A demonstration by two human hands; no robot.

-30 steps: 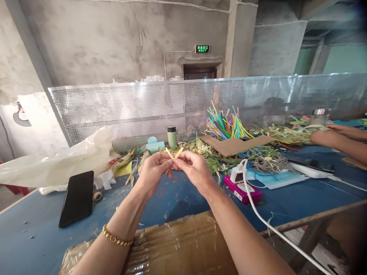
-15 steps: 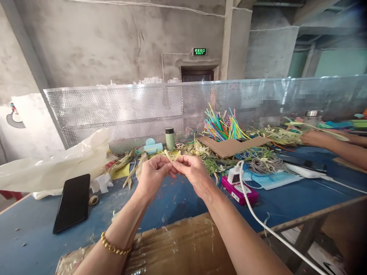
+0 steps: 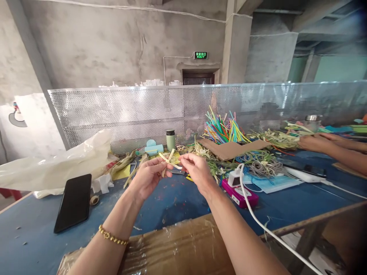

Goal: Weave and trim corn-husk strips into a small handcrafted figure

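Pale yellow, flat plant strips (image 3: 171, 156), crossed over one another, stick out from the fingers of my left hand (image 3: 150, 175). That hand is closed on them in a pinch, with a gold bead bracelet (image 3: 110, 235) on its wrist. One strip end reaches right to the fingertips of my right hand (image 3: 197, 170), whose thumb and forefinger are pressed together at it. The fingers partly hide where the strips cross. Both hands are held above the blue table (image 3: 177, 194), in front of a green bottle (image 3: 170, 140).
A black phone (image 3: 73, 203) lies at left beside plastic sheeting (image 3: 71, 162). Dry husks (image 3: 206, 152), coloured stems (image 3: 223, 128), cardboard (image 3: 233, 149) and a magenta power strip (image 3: 241, 194) with a white cable (image 3: 252, 214) lie rightward. Another person's hands (image 3: 318, 142) are at far right.
My hands have moved apart, the right one drawing a little rightward. The strips now show as a cross between them, where before two short ends stood up from the joined fingertips.
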